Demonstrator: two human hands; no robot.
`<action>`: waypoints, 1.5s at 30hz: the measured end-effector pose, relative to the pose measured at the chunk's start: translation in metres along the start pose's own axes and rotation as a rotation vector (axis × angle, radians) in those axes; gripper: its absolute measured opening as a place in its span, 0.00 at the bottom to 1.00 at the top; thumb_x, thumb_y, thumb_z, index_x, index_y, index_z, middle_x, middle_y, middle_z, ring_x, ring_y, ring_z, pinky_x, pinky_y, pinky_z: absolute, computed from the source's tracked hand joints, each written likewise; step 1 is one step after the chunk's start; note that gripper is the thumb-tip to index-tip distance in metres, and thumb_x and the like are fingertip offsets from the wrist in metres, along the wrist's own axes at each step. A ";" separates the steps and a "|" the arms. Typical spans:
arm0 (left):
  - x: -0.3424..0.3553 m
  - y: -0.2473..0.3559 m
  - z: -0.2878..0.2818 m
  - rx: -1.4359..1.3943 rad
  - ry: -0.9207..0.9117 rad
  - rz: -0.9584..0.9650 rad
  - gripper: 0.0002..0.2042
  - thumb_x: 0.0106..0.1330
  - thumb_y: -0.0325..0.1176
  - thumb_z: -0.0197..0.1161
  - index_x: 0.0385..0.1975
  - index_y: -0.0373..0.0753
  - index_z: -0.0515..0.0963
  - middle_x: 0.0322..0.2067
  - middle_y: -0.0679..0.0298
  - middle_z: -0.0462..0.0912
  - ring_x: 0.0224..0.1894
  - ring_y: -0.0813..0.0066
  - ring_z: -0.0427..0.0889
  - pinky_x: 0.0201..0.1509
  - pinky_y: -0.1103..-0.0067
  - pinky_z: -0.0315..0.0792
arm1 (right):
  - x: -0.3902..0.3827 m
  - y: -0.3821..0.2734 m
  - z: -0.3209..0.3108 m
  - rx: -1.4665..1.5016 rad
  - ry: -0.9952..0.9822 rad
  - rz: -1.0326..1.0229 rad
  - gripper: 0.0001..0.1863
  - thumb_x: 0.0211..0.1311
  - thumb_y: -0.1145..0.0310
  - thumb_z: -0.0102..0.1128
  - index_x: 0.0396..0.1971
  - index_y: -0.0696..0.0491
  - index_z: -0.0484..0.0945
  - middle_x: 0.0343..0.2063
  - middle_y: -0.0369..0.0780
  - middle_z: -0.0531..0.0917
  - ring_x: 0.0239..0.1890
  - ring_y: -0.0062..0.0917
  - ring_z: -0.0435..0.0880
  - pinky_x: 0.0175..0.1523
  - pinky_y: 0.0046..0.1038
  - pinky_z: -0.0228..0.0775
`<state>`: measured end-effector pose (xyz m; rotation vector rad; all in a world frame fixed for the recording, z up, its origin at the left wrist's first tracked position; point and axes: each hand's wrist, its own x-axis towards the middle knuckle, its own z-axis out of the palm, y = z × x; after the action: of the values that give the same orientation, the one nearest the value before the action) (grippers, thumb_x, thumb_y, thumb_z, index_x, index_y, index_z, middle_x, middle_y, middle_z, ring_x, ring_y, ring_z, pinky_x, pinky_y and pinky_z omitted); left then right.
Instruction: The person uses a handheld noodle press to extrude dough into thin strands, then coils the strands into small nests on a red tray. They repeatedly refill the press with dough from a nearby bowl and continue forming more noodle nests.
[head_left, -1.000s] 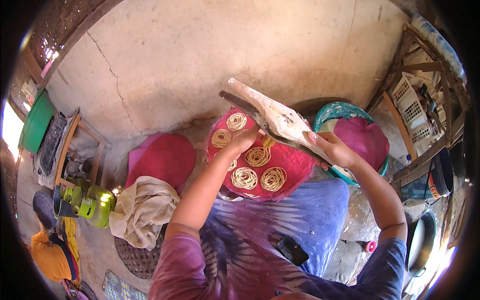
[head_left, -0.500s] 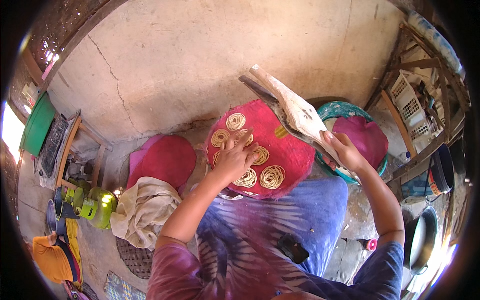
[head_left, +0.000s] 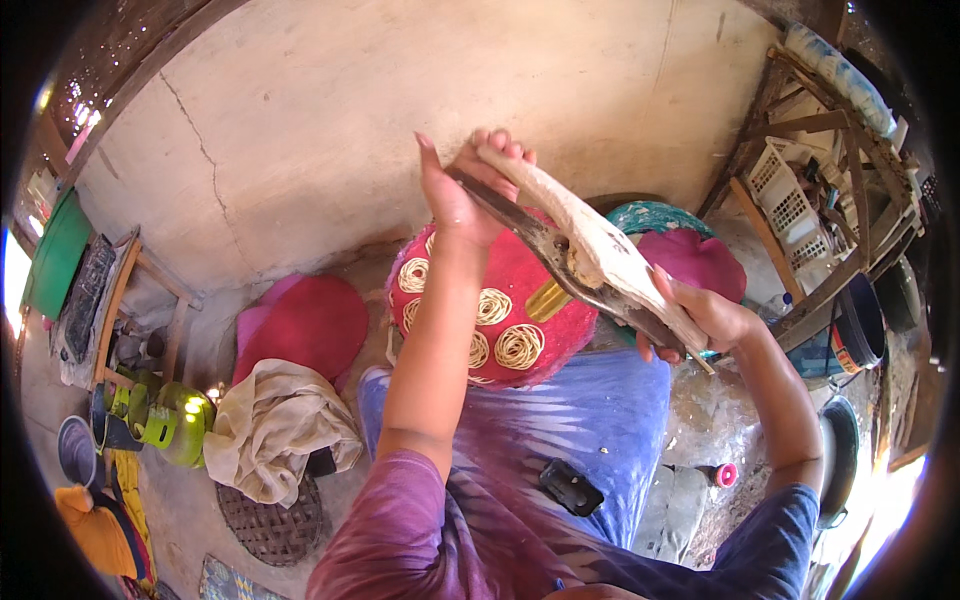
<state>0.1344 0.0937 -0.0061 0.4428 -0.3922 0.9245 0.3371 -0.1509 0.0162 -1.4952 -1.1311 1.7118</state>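
My right hand (head_left: 715, 318) is closed around the near right end of a wooden press (head_left: 590, 240) with two long arms, one pale and one dark. At its far end, my left hand (head_left: 472, 190) grips the tips of both arms, fingers curled round them and thumb sticking up. A brass-coloured cylinder (head_left: 547, 300) shows just below the dark arm, apparently part of the press. Underneath lies a round red cloth-like mat (head_left: 572, 345) with several coiled nests of pale noodle strands (head_left: 519, 346). My left forearm hides some of them.
A teal basin (head_left: 640, 215) with a magenta round sheet (head_left: 690, 262) stands right of the mat. To the left are red round sheets (head_left: 315, 325), a crumpled cream cloth (head_left: 285, 425) and a green gas cylinder (head_left: 185, 420). A small black tray (head_left: 571, 488) rests on my lap.
My left hand has lifted off the noodle nests and moved up to the far end of the press, closing on it. The press stays in my right hand, turned slightly.
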 end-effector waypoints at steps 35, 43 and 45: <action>0.000 -0.064 -0.056 0.244 0.634 -0.145 0.29 0.75 0.58 0.28 0.36 0.42 0.74 0.28 0.67 0.77 0.31 0.69 0.75 0.42 0.68 0.71 | 0.005 0.026 -0.014 -0.431 0.505 0.077 0.38 0.69 0.31 0.35 0.37 0.55 0.78 0.16 0.36 0.73 0.17 0.19 0.73 0.20 0.23 0.63; -0.069 -0.080 -0.046 1.379 0.080 -1.037 0.38 0.73 0.63 0.33 0.71 0.38 0.57 0.70 0.55 0.59 0.71 0.67 0.57 0.74 0.67 0.46 | -0.004 0.048 -0.013 -0.326 0.501 -0.006 0.36 0.70 0.33 0.37 0.37 0.56 0.77 0.16 0.35 0.72 0.17 0.18 0.72 0.19 0.23 0.62; -0.068 -0.083 -0.050 1.383 0.085 -1.092 0.38 0.73 0.64 0.32 0.70 0.38 0.59 0.70 0.54 0.61 0.72 0.67 0.57 0.75 0.68 0.46 | -0.002 0.051 -0.013 -0.298 0.519 -0.008 0.36 0.70 0.34 0.37 0.38 0.56 0.77 0.16 0.35 0.72 0.17 0.18 0.71 0.19 0.23 0.62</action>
<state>0.1727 0.0305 -0.0991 1.6539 0.6406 -0.0180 0.3555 -0.1734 -0.0275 -1.9627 -1.1271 1.0766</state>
